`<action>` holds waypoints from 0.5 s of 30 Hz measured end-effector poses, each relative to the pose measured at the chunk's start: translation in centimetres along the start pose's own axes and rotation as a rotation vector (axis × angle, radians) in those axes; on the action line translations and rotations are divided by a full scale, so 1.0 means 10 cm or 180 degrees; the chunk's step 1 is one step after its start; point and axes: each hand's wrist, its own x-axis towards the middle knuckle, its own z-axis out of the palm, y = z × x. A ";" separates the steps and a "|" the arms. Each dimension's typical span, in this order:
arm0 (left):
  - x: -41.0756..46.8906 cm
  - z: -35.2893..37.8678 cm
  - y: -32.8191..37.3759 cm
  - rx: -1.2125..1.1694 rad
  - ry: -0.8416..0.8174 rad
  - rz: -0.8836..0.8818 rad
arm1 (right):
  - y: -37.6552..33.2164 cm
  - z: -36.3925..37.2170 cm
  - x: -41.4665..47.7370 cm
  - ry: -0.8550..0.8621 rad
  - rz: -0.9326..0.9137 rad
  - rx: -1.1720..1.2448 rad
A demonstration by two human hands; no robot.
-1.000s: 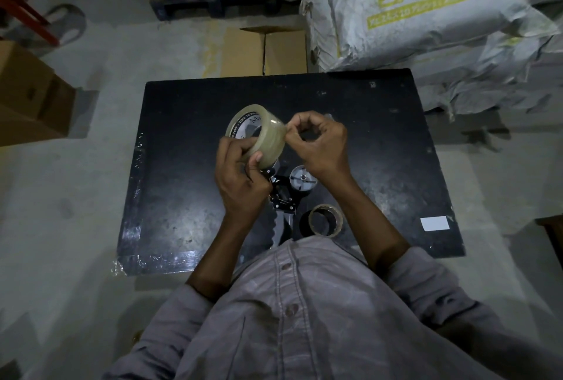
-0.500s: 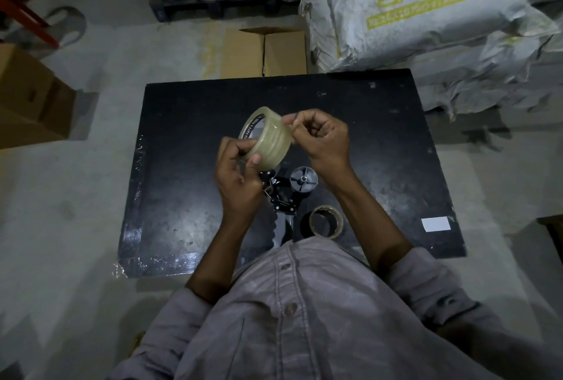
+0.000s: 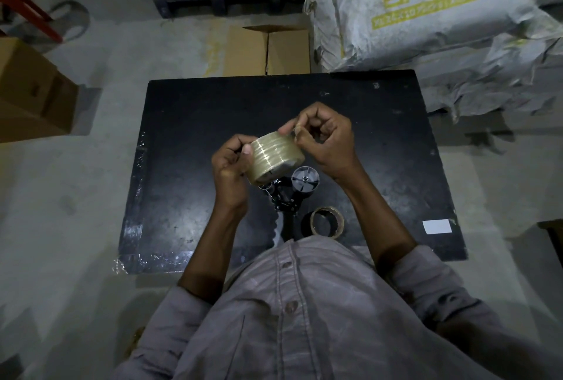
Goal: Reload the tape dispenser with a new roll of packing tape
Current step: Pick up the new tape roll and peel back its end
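A full roll of clear packing tape (image 3: 275, 157) is held above the black table (image 3: 189, 141), its outer band turned toward me. My left hand (image 3: 233, 163) grips the roll's left side. My right hand (image 3: 324, 138) pinches at the roll's upper right edge with thumb and fingertips. Below the roll the black tape dispenser (image 3: 286, 199) lies on the table, its bare spool hub (image 3: 305, 179) facing up and its toothed blade near my shirt. An empty cardboard core (image 3: 327, 222) lies just right of the dispenser.
A small white label (image 3: 437, 226) lies at the table's right front. Beyond the table stand an open carton (image 3: 268, 50) and stacked grey sacks (image 3: 426, 10). Another carton (image 3: 30, 93) sits on the floor at the left.
The roll has been turned in my hands: its printed side face showed before, now its outer band faces me. My right hand's fingers moved to the roll's upper right edge.
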 end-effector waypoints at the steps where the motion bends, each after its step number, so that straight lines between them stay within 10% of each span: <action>1: 0.00 0.00 0.00 0.0017 -0.0071 -0.0053 | -0.01 0.00 0.00 0.0006 0.0016 -0.0002; 15: 0.11 -0.15 0.11 0.0031 -0.0273 -0.0718 | 0.02 -0.06 -0.16 -0.0590 0.0634 -0.0037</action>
